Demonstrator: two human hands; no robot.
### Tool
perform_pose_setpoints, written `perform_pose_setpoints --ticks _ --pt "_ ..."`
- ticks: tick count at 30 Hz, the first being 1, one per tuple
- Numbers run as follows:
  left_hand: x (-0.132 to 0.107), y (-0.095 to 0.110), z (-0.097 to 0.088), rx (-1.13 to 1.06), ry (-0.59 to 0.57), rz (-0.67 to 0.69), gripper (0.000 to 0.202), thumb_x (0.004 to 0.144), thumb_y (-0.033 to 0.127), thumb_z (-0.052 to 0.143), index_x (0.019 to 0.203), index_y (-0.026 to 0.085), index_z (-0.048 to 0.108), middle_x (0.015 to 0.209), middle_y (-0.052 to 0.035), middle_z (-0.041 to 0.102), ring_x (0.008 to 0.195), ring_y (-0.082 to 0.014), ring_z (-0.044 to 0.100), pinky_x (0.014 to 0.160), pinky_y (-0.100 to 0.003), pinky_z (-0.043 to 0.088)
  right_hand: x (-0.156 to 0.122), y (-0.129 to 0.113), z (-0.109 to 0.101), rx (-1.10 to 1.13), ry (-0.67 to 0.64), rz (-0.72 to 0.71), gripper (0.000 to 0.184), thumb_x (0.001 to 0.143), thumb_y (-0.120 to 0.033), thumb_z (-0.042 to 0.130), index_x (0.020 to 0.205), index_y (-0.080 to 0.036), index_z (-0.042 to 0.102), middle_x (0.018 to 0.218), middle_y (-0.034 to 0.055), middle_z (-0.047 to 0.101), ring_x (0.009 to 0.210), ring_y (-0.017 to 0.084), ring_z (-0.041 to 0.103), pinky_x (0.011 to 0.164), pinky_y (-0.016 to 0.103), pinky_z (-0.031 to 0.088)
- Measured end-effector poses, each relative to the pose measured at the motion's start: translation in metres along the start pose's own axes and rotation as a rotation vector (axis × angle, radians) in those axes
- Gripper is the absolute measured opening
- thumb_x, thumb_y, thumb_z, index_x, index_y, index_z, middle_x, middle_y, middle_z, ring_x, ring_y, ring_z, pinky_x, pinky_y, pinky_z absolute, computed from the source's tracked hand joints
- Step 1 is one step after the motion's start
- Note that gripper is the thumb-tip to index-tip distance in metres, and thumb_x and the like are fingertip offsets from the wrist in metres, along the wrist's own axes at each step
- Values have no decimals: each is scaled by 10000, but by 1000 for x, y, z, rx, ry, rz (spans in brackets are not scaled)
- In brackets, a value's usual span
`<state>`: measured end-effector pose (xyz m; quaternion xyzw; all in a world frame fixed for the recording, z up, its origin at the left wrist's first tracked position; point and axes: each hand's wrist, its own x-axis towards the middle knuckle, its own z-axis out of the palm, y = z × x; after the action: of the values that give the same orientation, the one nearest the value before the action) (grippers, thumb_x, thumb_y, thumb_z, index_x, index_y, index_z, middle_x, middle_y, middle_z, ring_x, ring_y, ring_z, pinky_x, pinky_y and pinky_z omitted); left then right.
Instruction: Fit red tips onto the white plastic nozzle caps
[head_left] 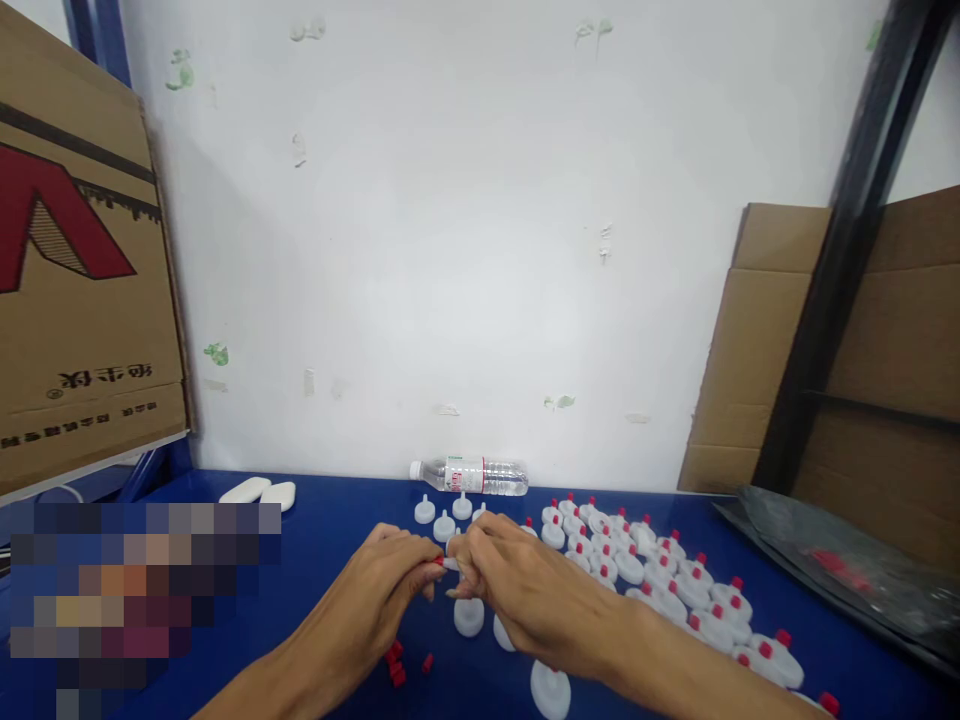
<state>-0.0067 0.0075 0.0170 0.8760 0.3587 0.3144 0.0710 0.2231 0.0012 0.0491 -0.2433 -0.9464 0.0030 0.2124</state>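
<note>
Both my hands meet over the blue table (330,530). My left hand (375,595) pinches a small red cap at its fingertips. My right hand (517,590) is closed around a small white spout lid (451,563), pressed against the left fingertips. Below the hands lie white lids without caps (469,616) and a few loose red caps (395,668). To the right, several white lids with red caps (667,585) stand in rows.
A clear water bottle (471,476) lies on its side by the white wall. Two white oval pieces (259,491) rest at the back left. Cardboard boxes stand at left (82,250) and right (757,350). A dark plastic bag (840,570) lies at right.
</note>
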Motion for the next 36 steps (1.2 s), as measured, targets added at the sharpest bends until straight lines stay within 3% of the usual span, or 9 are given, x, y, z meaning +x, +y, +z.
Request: perform_pose_setpoints --ticks 4,9,13,19,21,24,29,32,36 --pt "-2 9 -5 -23 -80 -6 416 1075 323 324 773 222 592 720 6 645 751 -179 558 732 -291 401 -3 -1 5 -18 -43 -26 415 741 95 439 980 -240 388 985 12 565 971 168 485 812 244 438" --pt "4 20 -11 -22 -78 -90 407 1082 353 309 825 230 599 707 29 639 702 -167 568 807 -325 398 1 -4 -6 43 28 -4 266 896 16 466 961 -238 425 954 1 592 935 153 500 809 241 434" --pt "5 23 -9 24 -51 -171 262 1044 430 432 1024 268 636 887 14 675 838 -201 615 979 -434 390 4 7 -28 -93 46 81 237 920 -1 477 968 -230 506 968 10 618 924 166 536 837 295 434" --pt "-7 23 -8 59 -333 -191 114 902 360 678 963 265 660 934 5 671 937 -233 639 1157 -587 231 -6 54 -32 -189 -4 349 153 1016 -253 548 1159 -223 594 1117 51 671 1022 211 609 858 341 468" --pt "-8 26 -12 38 -394 -197 121 912 365 662 986 269 655 943 10 665 933 -218 639 1177 -584 201 -9 67 -30 -201 -27 369 249 1067 -335 435 1191 -211 612 1144 76 680 1053 229 621 886 365 467" --pt "-8 28 -16 43 -447 -213 96 906 314 661 989 267 658 945 16 659 919 -200 632 1176 -567 207 -13 80 -26 -219 -87 410 453 1097 -380 251 1039 -189 657 1012 93 704 956 241 646 829 370 466" --pt "-9 18 -9 32 -472 -183 30 901 228 672 899 252 654 928 34 673 938 -182 620 1139 -471 270 -23 88 -25 -199 -249 482 589 1073 -509 211 776 -215 627 719 48 675 656 219 628 645 344 430" --pt "-8 13 -4 10 -474 -183 56 913 215 686 884 251 653 928 47 679 943 -169 627 1129 -430 271 -22 84 -29 -193 -264 509 598 1067 -530 197 850 -215 656 761 63 701 686 241 651 670 367 447" --pt "-2 14 -3 56 -484 -165 80 962 260 657 885 243 664 931 34 693 944 -178 642 1045 -370 328 -11 66 -30 -183 -185 476 617 1076 -510 137 1146 -203 667 1095 119 724 1053 301 652 925 462 451"
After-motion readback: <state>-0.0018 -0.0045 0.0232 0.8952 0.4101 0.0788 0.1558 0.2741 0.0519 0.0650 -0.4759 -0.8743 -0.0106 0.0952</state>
